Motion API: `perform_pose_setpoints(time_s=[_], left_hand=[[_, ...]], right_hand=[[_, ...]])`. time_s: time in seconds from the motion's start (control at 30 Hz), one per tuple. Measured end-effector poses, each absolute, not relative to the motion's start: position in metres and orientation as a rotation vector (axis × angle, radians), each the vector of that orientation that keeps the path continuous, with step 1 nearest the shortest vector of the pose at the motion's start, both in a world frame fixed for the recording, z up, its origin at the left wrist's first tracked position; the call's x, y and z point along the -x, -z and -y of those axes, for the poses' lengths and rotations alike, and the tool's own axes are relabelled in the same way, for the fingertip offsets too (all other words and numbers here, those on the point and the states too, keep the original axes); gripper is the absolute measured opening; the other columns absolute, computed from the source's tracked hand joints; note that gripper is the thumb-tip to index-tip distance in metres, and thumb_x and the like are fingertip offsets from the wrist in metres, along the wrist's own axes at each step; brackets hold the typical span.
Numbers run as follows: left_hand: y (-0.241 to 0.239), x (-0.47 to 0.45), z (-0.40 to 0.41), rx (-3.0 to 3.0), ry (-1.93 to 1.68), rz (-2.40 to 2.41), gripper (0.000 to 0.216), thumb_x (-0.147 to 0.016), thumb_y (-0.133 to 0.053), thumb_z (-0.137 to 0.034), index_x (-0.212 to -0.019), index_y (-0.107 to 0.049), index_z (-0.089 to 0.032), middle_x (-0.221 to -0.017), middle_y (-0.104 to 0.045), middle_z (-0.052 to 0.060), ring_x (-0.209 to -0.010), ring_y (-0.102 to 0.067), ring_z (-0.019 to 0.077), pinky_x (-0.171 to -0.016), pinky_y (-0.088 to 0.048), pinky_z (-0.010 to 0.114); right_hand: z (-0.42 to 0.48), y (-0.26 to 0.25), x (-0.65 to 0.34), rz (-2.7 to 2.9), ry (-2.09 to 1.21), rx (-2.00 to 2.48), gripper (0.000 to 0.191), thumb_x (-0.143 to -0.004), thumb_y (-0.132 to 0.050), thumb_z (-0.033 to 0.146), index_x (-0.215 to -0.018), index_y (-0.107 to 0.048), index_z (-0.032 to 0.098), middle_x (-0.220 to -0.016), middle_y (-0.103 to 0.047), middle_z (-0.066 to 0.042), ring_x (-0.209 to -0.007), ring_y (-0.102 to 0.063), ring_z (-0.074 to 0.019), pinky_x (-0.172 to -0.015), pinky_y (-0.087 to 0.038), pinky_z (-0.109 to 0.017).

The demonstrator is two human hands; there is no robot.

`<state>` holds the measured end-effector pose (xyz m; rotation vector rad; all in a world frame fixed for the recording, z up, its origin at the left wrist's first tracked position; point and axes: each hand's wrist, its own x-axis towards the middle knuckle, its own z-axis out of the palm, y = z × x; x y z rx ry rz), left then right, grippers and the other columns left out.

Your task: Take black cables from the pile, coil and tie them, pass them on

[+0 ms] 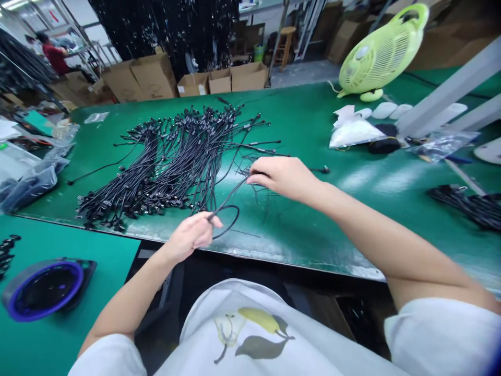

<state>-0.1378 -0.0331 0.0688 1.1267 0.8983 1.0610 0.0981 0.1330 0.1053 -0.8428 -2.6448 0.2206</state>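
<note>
White shirt (250, 334) with pear print fills bottom edge, closest to lens. Black cable (229, 197) hangs just above the front edge of green table (313, 224), stretched between both hands, with a loop drooping beside the left one. Left hand (191, 235) is closed, thumb and fingers pinching the cable's lower part. Right hand (282, 176) sits higher, fingertips pinched narrow on the cable's upper end. Big cable pile (164, 167) is spread on the table just behind and left of the hands. Blue-rimmed dish (43, 287) sits far left on a lower mat. White bag (352, 133) and green fan (381, 52) are far right, second cable bundle (469, 206) at right edge. Cardboard boxes (219, 81) line the back.
</note>
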Motion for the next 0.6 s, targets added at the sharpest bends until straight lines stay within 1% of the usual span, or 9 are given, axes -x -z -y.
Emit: perform_pose_setpoints(time_s=[0.1,0.2,0.23,0.3,0.33,0.4,0.5,0.57,0.6], left_hand=[[-0.080,0.162,0.042,-0.868,-1.346,-0.855,0.029,-0.093,-0.054,-0.039,-0.104,-0.069,-0.016,-0.049,-0.015,-0.010,-0.039,-0.007,0.0064,-0.039,-0.019,0.020],[-0.088,0.181,0.045,-0.758,-1.591,-0.929,0.035,-0.097,-0.045,-0.039,-0.121,-0.064,-0.021,-0.052,-0.019,-0.009,-0.039,-0.008,0.0073,-0.038,-0.024,0.020],[-0.086,0.184,0.043,-0.754,-1.628,-0.955,0.036,-0.097,-0.045,-0.040,-0.125,-0.062,-0.023,-0.053,-0.024,-0.008,-0.038,-0.013,0.0070,-0.038,-0.026,0.019],[-0.077,0.185,0.036,-0.791,-1.607,-1.012,0.039,-0.093,-0.054,-0.039,-0.127,-0.060,-0.022,-0.060,-0.041,-0.006,-0.042,-0.029,0.0054,-0.041,-0.031,0.018],[-0.070,0.183,0.032,-0.827,-1.567,-1.047,0.041,-0.088,-0.061,-0.037,-0.125,-0.060,-0.020,-0.066,-0.050,-0.003,-0.047,-0.040,0.0054,-0.045,-0.035,0.018],[-0.055,0.172,0.023,-0.920,-1.481,-1.124,0.044,-0.084,-0.066,-0.034,-0.123,-0.061,-0.017,-0.085,-0.063,0.004,-0.065,-0.057,0.0097,-0.053,-0.043,0.020],[-0.038,0.149,0.020,-1.136,-1.373,-1.207,0.039,-0.090,-0.057,-0.037,-0.122,-0.060,-0.015,-0.107,-0.067,0.011,-0.091,-0.065,0.0190,-0.071,-0.050,0.027],[-0.037,0.135,0.025,-1.322,-1.205,-1.215,0.034,-0.094,-0.050,-0.039,-0.116,-0.062,-0.015,-0.108,-0.068,0.012,-0.098,-0.064,0.0209,-0.082,-0.050,0.031],[-0.038,0.130,0.030,-1.393,-1.099,-1.200,0.032,-0.095,-0.049,-0.039,-0.111,-0.062,-0.015,-0.103,-0.069,0.010,-0.096,-0.064,0.0203,-0.084,-0.049,0.031]], right_hand=[[-0.151,-0.079,-0.120,2.639,-0.389,0.769,0.028,-0.095,-0.048,0.040,-0.101,-0.065,0.019,-0.101,-0.071,-0.004,-0.091,-0.064,-0.0181,-0.073,-0.043,-0.026],[-0.141,-0.052,-0.131,2.620,-0.309,0.771,0.030,-0.098,-0.040,0.035,-0.108,-0.064,0.019,-0.102,-0.070,-0.006,-0.092,-0.064,-0.0180,-0.074,-0.045,-0.026],[-0.131,-0.047,-0.131,2.623,-0.224,0.779,0.031,-0.098,-0.038,0.032,-0.108,-0.064,0.019,-0.099,-0.070,-0.007,-0.088,-0.064,-0.0178,-0.071,-0.043,-0.026],[-0.106,-0.043,-0.126,2.689,-0.079,0.703,0.030,-0.099,-0.036,0.027,-0.105,-0.065,0.018,-0.086,-0.068,-0.006,-0.077,-0.061,-0.0166,-0.062,-0.039,-0.025],[-0.091,-0.044,-0.123,2.738,-0.043,0.609,0.030,-0.099,-0.036,0.025,-0.102,-0.065,0.018,-0.080,-0.066,-0.006,-0.071,-0.059,-0.0157,-0.059,-0.036,-0.025],[-0.062,-0.051,-0.113,2.822,-0.081,0.361,0.029,-0.099,-0.036,0.023,-0.094,-0.065,0.017,-0.072,-0.062,-0.004,-0.063,-0.054,-0.0139,-0.056,-0.031,-0.025],[-0.035,-0.064,-0.098,2.848,-0.294,0.122,0.030,-0.100,-0.038,0.025,-0.085,-0.062,0.017,-0.069,-0.059,-0.002,-0.060,-0.050,-0.0120,-0.056,-0.031,-0.024],[-0.034,-0.069,-0.089,2.798,-0.421,0.143,0.032,-0.101,-0.037,0.027,-0.083,-0.062,0.016,-0.071,-0.060,-0.002,-0.062,-0.051,-0.0115,-0.058,-0.032,-0.023],[-0.038,-0.070,-0.085,2.753,-0.485,0.181,0.033,-0.101,-0.037,0.027,-0.083,-0.062,0.016,-0.073,-0.061,-0.003,-0.064,-0.052,-0.0115,-0.059,-0.034,-0.023]])
